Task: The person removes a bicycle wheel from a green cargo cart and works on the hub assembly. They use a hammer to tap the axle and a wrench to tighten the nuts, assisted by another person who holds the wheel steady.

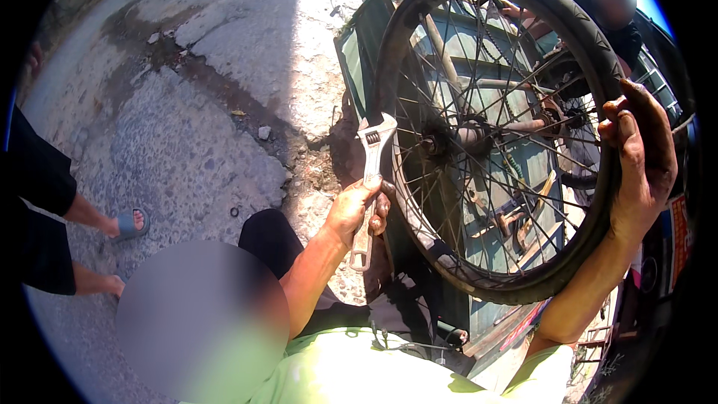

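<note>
My left hand (354,213) is closed around the handle of a silver adjustable wrench (372,151), its jaw pointing up. Just right of the wrench stands a spoked wheel with a worn black tyre (479,288). At the wheel's right edge, my right hand (643,150) grips the tyre, fingers bent over its rim side and darkened with grime. A hub (467,137) with an axle tube (523,126) sits at the middle of the spokes. The wrench head is close to the tyre's left side; whether they touch, I cannot tell.
Behind the wheel lies a green metal cart body (363,52) with loose metal parts. Another person (613,22) is beyond the wheel at upper right. At left stands someone in dark trousers and a grey sandal (133,226). The ground is cracked concrete (187,150).
</note>
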The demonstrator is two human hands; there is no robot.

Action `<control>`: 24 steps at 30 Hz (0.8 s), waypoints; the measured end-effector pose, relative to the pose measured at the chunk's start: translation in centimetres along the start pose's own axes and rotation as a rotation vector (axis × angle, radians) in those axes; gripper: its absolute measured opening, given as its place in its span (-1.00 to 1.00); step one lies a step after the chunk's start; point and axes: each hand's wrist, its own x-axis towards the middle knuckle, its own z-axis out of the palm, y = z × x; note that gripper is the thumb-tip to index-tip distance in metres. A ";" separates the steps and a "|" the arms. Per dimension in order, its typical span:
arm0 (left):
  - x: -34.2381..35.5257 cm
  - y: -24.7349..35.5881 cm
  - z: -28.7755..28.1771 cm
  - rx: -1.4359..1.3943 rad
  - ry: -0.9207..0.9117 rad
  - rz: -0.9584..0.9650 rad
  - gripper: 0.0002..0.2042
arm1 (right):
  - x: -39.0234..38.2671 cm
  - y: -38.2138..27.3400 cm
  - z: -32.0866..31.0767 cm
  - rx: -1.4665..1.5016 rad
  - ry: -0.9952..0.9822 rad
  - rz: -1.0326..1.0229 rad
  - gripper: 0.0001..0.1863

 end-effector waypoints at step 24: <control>0.2 0.2 0.0 0.070 -0.069 -0.059 -0.80 | -0.2 0.1 -0.6 0.032 -0.048 -0.053 -0.62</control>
